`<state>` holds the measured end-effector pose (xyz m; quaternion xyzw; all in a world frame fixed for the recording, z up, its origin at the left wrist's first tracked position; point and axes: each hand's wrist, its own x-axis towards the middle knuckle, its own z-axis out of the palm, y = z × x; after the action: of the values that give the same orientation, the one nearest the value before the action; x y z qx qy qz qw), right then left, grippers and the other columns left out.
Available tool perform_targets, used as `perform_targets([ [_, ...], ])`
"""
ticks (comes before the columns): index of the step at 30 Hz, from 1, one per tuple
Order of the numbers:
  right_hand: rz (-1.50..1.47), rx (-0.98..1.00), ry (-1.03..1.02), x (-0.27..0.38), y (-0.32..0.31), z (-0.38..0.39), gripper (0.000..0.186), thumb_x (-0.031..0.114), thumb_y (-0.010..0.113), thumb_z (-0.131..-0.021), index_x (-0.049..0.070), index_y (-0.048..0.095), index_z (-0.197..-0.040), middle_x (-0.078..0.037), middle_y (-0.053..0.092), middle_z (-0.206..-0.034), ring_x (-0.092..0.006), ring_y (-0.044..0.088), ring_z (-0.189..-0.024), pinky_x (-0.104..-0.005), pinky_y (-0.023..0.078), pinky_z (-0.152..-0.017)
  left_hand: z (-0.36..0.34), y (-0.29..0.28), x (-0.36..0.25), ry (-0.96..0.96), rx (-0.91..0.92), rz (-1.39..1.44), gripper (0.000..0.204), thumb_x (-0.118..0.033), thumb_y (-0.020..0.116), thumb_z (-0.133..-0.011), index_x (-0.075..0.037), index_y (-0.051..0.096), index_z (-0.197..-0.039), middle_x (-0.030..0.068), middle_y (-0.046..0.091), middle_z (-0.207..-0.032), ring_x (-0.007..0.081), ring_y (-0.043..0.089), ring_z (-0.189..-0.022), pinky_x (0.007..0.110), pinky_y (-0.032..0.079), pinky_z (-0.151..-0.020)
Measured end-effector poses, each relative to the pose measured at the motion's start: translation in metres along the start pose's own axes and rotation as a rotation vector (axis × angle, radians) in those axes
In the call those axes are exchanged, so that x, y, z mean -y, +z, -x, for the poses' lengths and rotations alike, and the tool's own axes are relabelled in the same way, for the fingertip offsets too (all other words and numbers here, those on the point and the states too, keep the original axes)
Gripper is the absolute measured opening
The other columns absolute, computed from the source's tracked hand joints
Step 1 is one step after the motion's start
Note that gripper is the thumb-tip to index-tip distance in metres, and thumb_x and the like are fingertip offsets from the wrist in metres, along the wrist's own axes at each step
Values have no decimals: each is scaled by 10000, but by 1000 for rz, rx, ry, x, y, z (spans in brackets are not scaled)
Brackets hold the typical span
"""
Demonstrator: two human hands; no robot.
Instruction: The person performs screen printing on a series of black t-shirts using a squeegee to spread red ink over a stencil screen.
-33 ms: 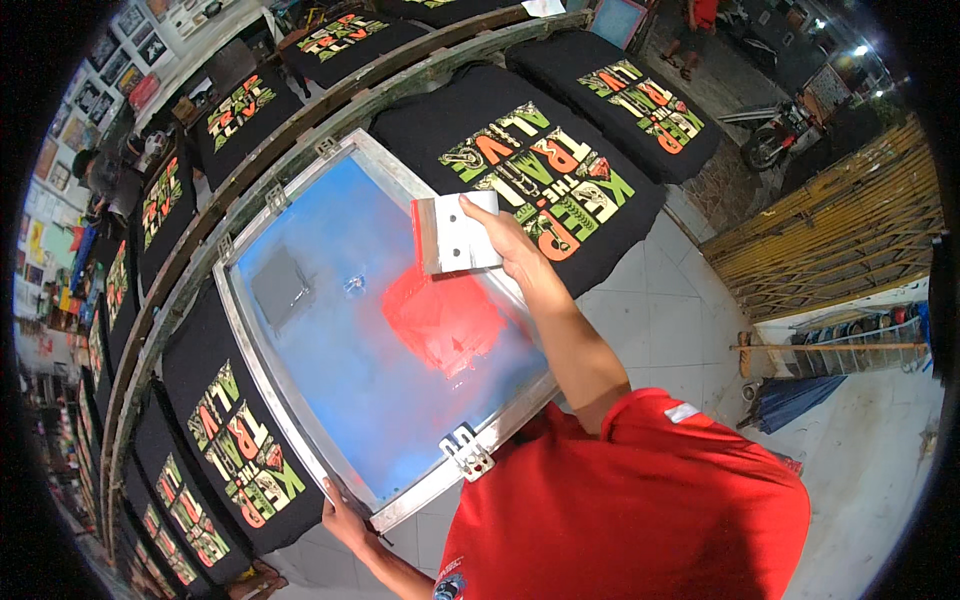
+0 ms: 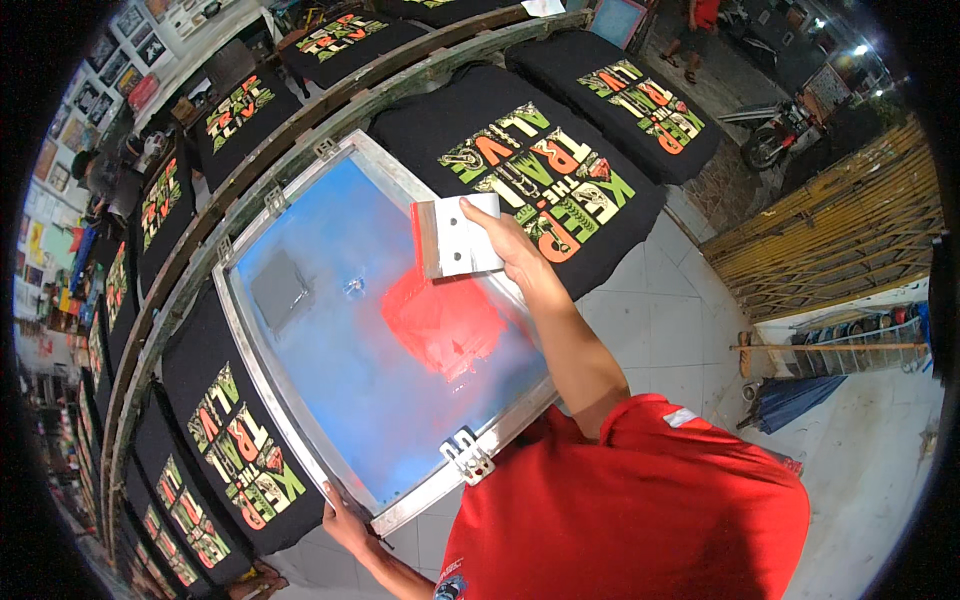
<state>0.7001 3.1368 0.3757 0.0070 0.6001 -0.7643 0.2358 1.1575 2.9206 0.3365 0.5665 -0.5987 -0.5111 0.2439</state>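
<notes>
My right hand [image 2: 500, 235] grips a squeegee [image 2: 450, 245] with a white handle, two dark holes and a red-stained edge. It is held over the upper right part of a screen printing frame [image 2: 400, 170], whose blue mesh carries a wet red ink patch [image 2: 445, 330] and a dark grey patch [image 2: 282, 288]. My left hand [image 2: 345, 520] holds the frame's lower left corner, its fingers partly hidden by the rim. Beneath and beyond the frame, black T-shirts [image 2: 420, 125] bear green, orange and cream lettering.
A long curved metal rail [image 2: 165, 330] runs behind the frame, with more printed shirts along both sides. A metal clamp [image 2: 467, 457] sits on the frame's near edge. To the right are a yellow folding gate [image 2: 830, 230] and a motorcycle [image 2: 775, 140]. Another person [image 2: 692, 40] stands far off.
</notes>
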Motion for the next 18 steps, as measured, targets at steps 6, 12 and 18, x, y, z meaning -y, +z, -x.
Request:
perform_targets([
  [6,-47,-4,58,5,10,33,534,449,703,-907,-23,675,-1154,-109,720,-1044,-178,698,-920,-320,540,-807,17,-34,18,-62,-45,-26,487,-389,612,-1006,91,689,-970,43,631,-823,130,527,-723,311,464,-647],
  [12,-36,131,-4,-18,85,51,533,471,707,-898,-19,696,-1108,-95,725,-968,-152,691,-853,-282,525,-744,16,-88,15,-13,-148,26,510,-408,605,-1007,96,681,-993,69,640,-850,139,542,-735,315,465,-635],
  [18,28,207,-59,-77,204,100,525,443,696,-919,-21,661,-1163,-101,704,-1026,-162,670,-906,-287,502,-798,-36,-199,57,-50,-222,-30,518,-426,616,-997,86,694,-973,58,633,-817,142,523,-705,311,450,-623],
])
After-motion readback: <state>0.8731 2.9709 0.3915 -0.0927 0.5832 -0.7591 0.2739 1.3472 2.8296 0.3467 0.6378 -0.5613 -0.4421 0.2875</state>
